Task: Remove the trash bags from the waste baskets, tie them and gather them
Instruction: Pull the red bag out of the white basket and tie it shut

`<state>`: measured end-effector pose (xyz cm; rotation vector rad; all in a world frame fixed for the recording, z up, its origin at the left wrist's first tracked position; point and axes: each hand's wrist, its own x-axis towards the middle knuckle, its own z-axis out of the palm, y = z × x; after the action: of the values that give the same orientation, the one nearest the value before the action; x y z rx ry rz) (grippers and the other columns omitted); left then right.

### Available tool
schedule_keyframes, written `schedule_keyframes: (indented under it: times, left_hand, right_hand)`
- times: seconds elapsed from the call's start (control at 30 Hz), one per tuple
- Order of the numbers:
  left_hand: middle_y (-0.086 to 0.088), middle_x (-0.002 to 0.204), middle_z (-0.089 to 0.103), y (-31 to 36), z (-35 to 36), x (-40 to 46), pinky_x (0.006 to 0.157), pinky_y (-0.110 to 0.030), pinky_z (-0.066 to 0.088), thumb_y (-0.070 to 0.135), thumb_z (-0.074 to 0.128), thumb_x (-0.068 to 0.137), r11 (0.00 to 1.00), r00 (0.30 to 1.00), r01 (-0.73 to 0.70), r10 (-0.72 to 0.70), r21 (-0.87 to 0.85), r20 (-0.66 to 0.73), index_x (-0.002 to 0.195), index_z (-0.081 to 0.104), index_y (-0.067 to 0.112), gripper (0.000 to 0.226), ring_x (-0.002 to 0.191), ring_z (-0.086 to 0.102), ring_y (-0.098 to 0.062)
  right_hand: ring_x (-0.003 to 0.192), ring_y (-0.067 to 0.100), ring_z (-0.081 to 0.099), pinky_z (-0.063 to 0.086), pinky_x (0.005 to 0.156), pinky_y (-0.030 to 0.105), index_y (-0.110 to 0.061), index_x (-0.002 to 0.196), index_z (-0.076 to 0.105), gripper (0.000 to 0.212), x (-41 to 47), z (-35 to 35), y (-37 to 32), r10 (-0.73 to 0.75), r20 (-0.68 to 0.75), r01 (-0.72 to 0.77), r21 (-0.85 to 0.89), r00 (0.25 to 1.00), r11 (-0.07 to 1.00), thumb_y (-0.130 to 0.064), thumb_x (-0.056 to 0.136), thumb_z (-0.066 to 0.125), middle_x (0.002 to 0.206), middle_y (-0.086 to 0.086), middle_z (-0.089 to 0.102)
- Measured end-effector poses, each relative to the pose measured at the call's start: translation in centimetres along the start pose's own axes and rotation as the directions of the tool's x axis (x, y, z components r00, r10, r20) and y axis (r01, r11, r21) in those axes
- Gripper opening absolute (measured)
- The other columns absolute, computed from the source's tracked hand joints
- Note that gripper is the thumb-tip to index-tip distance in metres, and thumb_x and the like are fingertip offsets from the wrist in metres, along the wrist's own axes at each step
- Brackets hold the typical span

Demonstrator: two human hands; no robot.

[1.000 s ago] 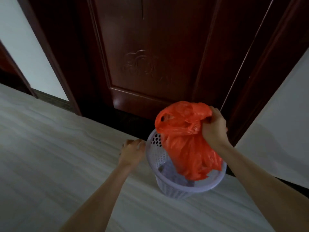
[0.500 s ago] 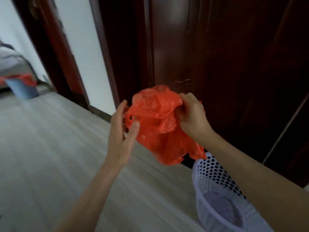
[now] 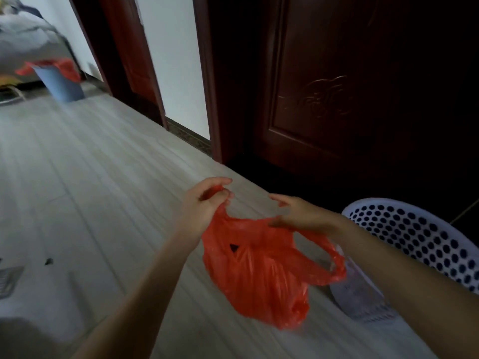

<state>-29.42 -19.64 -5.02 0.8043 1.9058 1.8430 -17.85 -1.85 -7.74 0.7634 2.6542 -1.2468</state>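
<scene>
An orange plastic trash bag [image 3: 259,270] hangs in the air above the floor, out of its basket. My left hand [image 3: 204,203] pinches one handle of the bag at the top left. My right hand [image 3: 298,215] is over the bag's upper edge with fingers spread; the bag's other handle loops under my right wrist. The white perforated waste basket [image 3: 420,234] lies tilted at the right, behind my right forearm, with nothing orange in it. A blue waste basket [image 3: 63,85] with an orange bag in it stands far back left.
Dark wooden doors [image 3: 337,86] and frames line the wall ahead. Pale wood-look floor [image 3: 90,190] stretches to the left. A floor drain grate [image 3: 9,279] sits at the left edge. A bed with grey bedding [image 3: 23,40] is visible in the far room.
The bag has come fully out of the white basket and dropped lower. My hands moved apart, the left taking one handle, the right loosening from its grip on the bunched top.
</scene>
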Motion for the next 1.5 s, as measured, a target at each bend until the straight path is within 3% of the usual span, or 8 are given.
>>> schedule_keyframes:
  times: [0.2, 0.37, 0.5, 0.6, 0.77, 1.3, 1.4, 1.5]
  left_hand:
    - [-0.004, 0.124, 0.051, -0.1, 0.8, 1.5, 0.096, -0.033, 0.044, 0.007, 0.062, 0.076, 0.675, 0.932, -0.303, 0.064, 0.673, 0.356, 0.139, 0.036, 0.016, 0.07, 0.111, 0.051, -0.022]
    - [-0.003, 0.078, 0.053, 1.2, 1.4, 3.4, 0.075, -0.031, 0.043, 0.034, 0.058, 0.083, 0.551, 0.952, -0.17, 0.307, 0.817, -0.009, 0.062, 0.06, 0.01, 0.031, 0.089, 0.058, -0.027]
    - [0.003, 0.099, 0.061, 3.8, 1.6, 5.2, 0.078, -0.013, 0.043, 0.022, 0.063, 0.083, 0.968, 0.985, -0.141, 0.159, 0.208, -0.071, 0.07, 0.07, 0.015, 0.017, 0.086, 0.059, -0.001]
    - [-0.002, 0.095, 0.07, 4.2, 1.5, 5.5, 0.067, -0.018, 0.055, 0.024, 0.066, 0.077, 0.908, 0.979, 0.083, 0.003, -0.41, 0.203, 0.097, 0.071, 0.014, 0.023, 0.078, 0.068, -0.006]
    - [0.006, 0.126, 0.056, 1.0, 2.0, 6.0, 0.1, -0.035, 0.042, 0.006, 0.064, 0.079, 0.979, 0.963, 0.03, 0.026, -0.201, 0.27, 0.114, 0.053, 0.038, 0.049, 0.117, 0.052, -0.011]
    - [0.006, 0.123, 0.042, -10.4, -1.8, 5.7, 0.083, -0.022, 0.051, 0.039, 0.092, 0.025, 0.929, 0.73, -0.034, -0.228, 0.368, 0.644, 0.124, 0.017, 0.034, 0.125, 0.105, 0.054, -0.01]
    - [-0.007, 0.124, 0.055, -11.6, 0.4, 6.8, 0.097, -0.037, 0.047, 0.018, 0.086, 0.051, 0.934, 0.798, -0.026, -0.196, 0.356, 0.57, 0.137, 0.032, 0.008, 0.103, 0.109, 0.056, -0.017]
    - [-0.017, 0.103, 0.065, -12.0, 2.8, 7.4, 0.091, -0.043, 0.051, 0.013, 0.071, 0.076, 0.913, 0.863, 0.057, -0.249, 0.405, 0.44, 0.11, 0.059, -0.002, 0.039, 0.094, 0.06, -0.02]
  right_hand:
    - [0.118, 0.024, 0.045, 0.044, 0.083, 0.025, -0.024, 0.142, 0.026, 0.066, -4.1, -3.9, 0.6, 0.145, 0.191, -0.03, -0.503, 0.971, 0.864, -0.015, 0.083, 0.056, 0.14, 0.007, 0.031]
    - [0.07, 0.024, 0.056, 0.048, 0.061, 0.033, -0.004, 0.1, 0.056, 0.017, -4.9, -5.6, 0.2, 0.243, -0.085, -0.235, -0.679, 0.966, 0.696, -0.004, 0.086, 0.046, 0.096, 0.014, 0.056]
    - [0.056, 0.017, 0.057, 0.047, 0.051, 0.024, -0.007, 0.098, 0.062, 0.017, -4.9, -9.5, -1.3, 0.18, -0.187, -0.209, -0.146, 0.966, 0.967, -0.009, 0.083, 0.056, 0.07, 0.012, 0.062]
    - [0.062, 0.013, 0.06, 0.051, 0.053, 0.017, -0.019, 0.117, 0.053, 0.039, -5.2, -11.1, -2.4, 0.05, -0.247, 0.067, 0.444, 0.968, 0.894, 0.002, 0.084, 0.052, 0.079, 0.007, 0.061]
    - [0.087, 0.011, 0.064, 0.053, 0.073, 0.024, -0.02, 0.131, 0.042, 0.047, -3.7, -9.7, -2.1, 0.013, -0.482, 0.378, 0.703, 0.876, 0.602, 0.001, 0.089, 0.048, 0.1, 0.004, 0.065]
    - [0.145, 0.018, -0.009, 0.01, 0.119, 0.044, -0.036, 0.121, -0.044, 0.139, -2.2, 2.5, 6.2, 0.033, -0.172, -0.084, -0.304, 0.985, 0.949, -0.066, 0.049, 0.071, 0.156, -0.001, -0.02]
    - [0.136, 0.03, 0.032, 0.032, 0.11, 0.038, -0.026, 0.14, -0.027, 0.127, 0.1, 3.1, 5.3, 0.11, -0.236, -0.142, -0.125, 0.966, 0.982, -0.047, 0.063, 0.072, 0.152, 0.013, 0.022]
    - [0.105, 0.025, 0.058, 0.039, 0.068, 0.006, -0.008, 0.116, 0.055, 0.037, 1.9, 3.2, 4.9, 0.16, -0.339, -0.148, 0.061, 0.927, 0.987, -0.013, 0.08, 0.058, 0.101, 0.002, 0.063]
